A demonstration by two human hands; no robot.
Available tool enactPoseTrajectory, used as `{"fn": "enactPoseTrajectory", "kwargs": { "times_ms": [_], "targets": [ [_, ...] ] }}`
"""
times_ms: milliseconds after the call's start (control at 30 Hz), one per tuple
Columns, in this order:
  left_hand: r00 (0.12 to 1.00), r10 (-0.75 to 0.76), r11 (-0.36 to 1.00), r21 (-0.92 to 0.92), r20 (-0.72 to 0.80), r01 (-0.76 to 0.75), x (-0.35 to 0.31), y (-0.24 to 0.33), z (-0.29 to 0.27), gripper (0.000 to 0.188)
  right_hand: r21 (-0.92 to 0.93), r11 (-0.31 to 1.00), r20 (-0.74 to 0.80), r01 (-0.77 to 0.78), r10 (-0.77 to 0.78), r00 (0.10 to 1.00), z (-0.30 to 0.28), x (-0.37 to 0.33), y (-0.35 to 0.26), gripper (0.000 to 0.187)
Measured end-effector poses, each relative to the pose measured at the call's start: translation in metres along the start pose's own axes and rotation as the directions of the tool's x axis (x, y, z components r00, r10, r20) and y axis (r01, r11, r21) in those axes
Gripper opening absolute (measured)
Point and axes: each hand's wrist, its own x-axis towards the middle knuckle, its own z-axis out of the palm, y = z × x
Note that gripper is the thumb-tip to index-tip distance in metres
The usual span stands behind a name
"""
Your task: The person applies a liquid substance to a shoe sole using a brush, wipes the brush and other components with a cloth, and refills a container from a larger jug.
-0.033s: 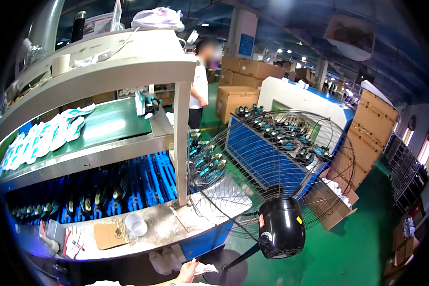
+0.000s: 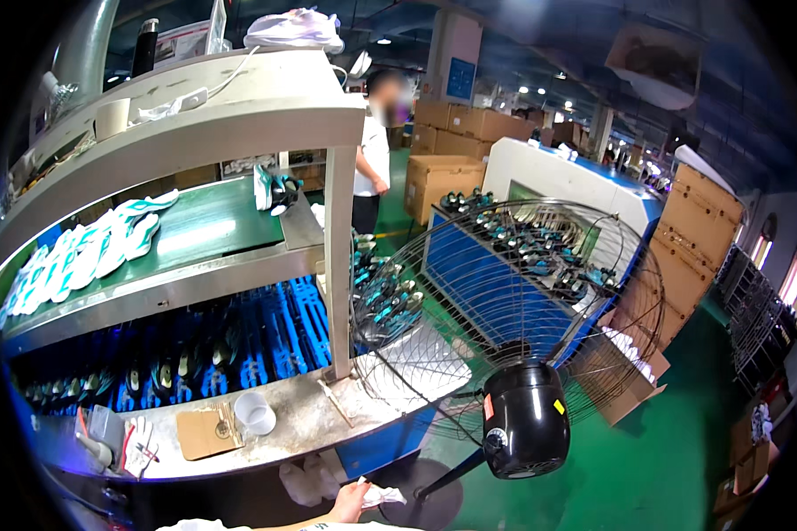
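At the lower edge, my left hand (image 2: 349, 502) reaches in from the left with its fingers closed on a crumpled white cloth (image 2: 383, 496). Whether this is fabric or paper is hard to make out. The cloth sticks out to the right of my fingers, near the round dark base (image 2: 438, 496) of a standing fan (image 2: 527, 420). My right hand is out of the picture. On the worktop left of my hand lie a white cup (image 2: 254, 413), a piece of cardboard (image 2: 205, 434) and a white glove (image 2: 138, 448).
White shoe soles (image 2: 97, 248) lie on a green conveyor belt (image 2: 212, 226), above blue racks (image 2: 279, 332) with shoe parts. The fan's wide wire cage stands to the right. Behind it are a blue-sided machine (image 2: 496, 274) with shoes, cartons (image 2: 443, 181) and a person (image 2: 372, 164).
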Motion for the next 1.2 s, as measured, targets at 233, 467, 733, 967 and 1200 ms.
{"fn": "enactPoseTrajectory", "kwargs": {
  "times_ms": [233,467,733,967,1200],
  "targets": [
    [1.000,-0.001,1.000,0.013,0.021,0.001,0.011,-0.007,-0.008,0.026,-0.013,0.973,0.484,0.229,-0.194,0.853,0.058,-0.040,-0.085,0.027],
    [1.000,-0.024,0.999,0.037,-0.002,0.024,0.004,0.007,0.000,0.027,-0.007,0.949,0.576,0.315,-0.254,0.777,0.062,-0.045,-0.102,0.027],
    [0.998,-0.021,1.000,0.021,0.056,0.020,0.001,0.008,-0.003,0.026,-0.111,0.944,0.668,0.311,-0.161,0.726,0.054,-0.078,-0.040,0.027],
    [0.999,-0.021,0.999,0.026,0.042,0.020,-0.001,0.014,0.000,0.026,-0.144,0.939,0.712,0.311,-0.119,0.691,0.058,-0.083,-0.030,0.028],
    [0.997,0.065,0.998,-0.009,0.044,-0.065,0.010,0.005,-0.012,0.026,-0.111,0.933,0.689,0.343,-0.177,0.703,0.071,-0.057,-0.083,0.028]
  ]
}}
